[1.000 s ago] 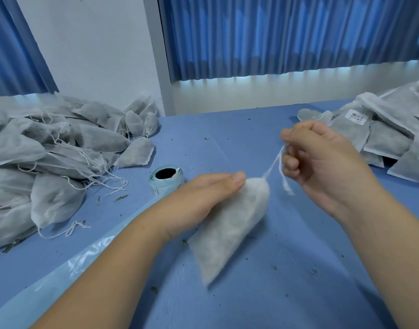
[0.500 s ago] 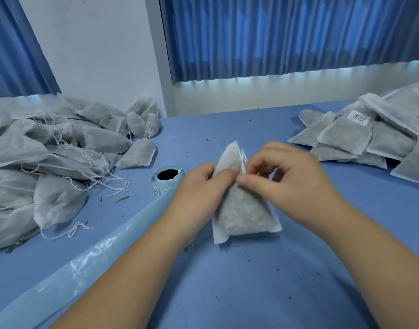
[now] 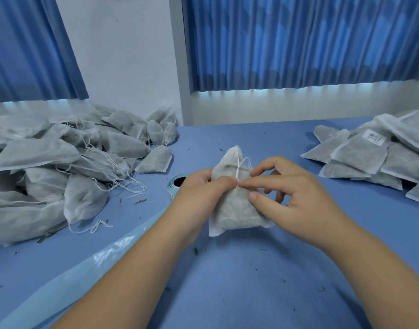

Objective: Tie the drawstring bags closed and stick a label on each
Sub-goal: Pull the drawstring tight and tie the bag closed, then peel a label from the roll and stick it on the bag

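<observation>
The drawstring bag [image 3: 237, 210] is in the middle of the blue table [image 3: 227, 293], held between both hands, with its lower corners resting on the table and its gathered top pointing up and away from the person; it is grey-white and filled with something dark. The left hand [image 3: 199, 188] grips the bag from its left side, fingers curled behind it and the thumb lying on the front. The right hand [image 3: 291, 193] comes from the other side; its forefinger tip meets the left thumb exactly on the drawstring [image 3: 237, 167], pinching it there against the neck of the bag; its thumb presses the front of the bag just below, and the other fingers are loosely curled above. The thin white string runs up along the neck to the top edge, and a small loop of it stands out toward the right fingers.

Just behind the left hand stands a label roll [image 3: 177, 181], partly hidden; a shiny backing strip [image 3: 85, 264] runs from it toward the near left corner. On the left lies a big pile of bags with loose strings [image 3: 49, 162]; on the right, well apart, lies a stack of flat bags [image 3: 360, 160], one of them showing a white label [image 3: 373, 137]. Small green crumbs are scattered on the table; blue curtains [image 3: 298, 39] hang behind.
</observation>
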### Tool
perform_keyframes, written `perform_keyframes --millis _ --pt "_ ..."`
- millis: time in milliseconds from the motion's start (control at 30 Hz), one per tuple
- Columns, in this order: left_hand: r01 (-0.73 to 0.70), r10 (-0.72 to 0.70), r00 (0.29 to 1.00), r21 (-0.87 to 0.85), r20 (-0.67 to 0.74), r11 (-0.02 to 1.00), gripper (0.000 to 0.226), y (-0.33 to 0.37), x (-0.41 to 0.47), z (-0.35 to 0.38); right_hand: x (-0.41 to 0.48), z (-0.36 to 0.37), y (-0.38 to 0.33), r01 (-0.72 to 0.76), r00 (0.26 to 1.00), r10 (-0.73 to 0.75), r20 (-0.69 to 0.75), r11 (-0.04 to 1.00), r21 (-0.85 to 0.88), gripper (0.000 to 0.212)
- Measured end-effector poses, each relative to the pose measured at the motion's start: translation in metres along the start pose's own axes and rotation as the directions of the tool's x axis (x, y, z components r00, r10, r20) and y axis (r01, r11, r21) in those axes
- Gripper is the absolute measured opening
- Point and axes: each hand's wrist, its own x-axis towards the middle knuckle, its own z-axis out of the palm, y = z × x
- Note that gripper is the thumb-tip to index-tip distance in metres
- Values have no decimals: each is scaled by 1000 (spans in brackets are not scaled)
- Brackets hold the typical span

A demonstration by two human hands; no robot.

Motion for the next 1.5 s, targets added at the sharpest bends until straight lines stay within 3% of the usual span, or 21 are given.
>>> perform_keyframes --millis 133,267,400,467,533,700,867,1100,1200,1367,1500 --pt "27 26 977 240 -214 970 34 2 -20 -17 2 10 -1 -36 999 36 6 991 127 23" --pt "133 50 913 412 -404 901 24 -9 -48 -45 1 26 5 -102 993 101 69 995 12 20" --pt "242 93 841 525 -533 816 21 -17 -67 -64 5 49 4 -189 969 183 164 982 20 22" --pt "303 60 845 570 -531 764 21 -19 -70 -70 11 61 2 -212 950 217 224 976 -46 23" --pt "336 28 852 587 -523 737 23 -20 -71 -75 20 71 -3 -215 929 236 285 971 -103 38" --pt "337 41 864 638 -502 693 18 -21 -70 -88 45 94 -12 -147 914 206 350 972 -186 55" --pt "321 90 878 718 -470 618 20 -21 -75 -104 58 110 -11 -126 889 228 396 956 -266 56" --pt "445 230 789 788 -570 425 28 -15 -75 -149 64 122 -10 -104 899 226 376 942 -320 44" --pt "411 232 795 778 -561 474 28 -13 -66 -149 62 127 -10 -103 909 221 354 941 -322 43" --pt "303 168 861 749 -480 589 29 -17 -43 -124 61 130 -9 -129 929 221 297 945 -299 30" --pt "243 181 864 704 -470 667 27 -26 -42 -121 60 123 -5 -116 943 203 263 943 -312 26"
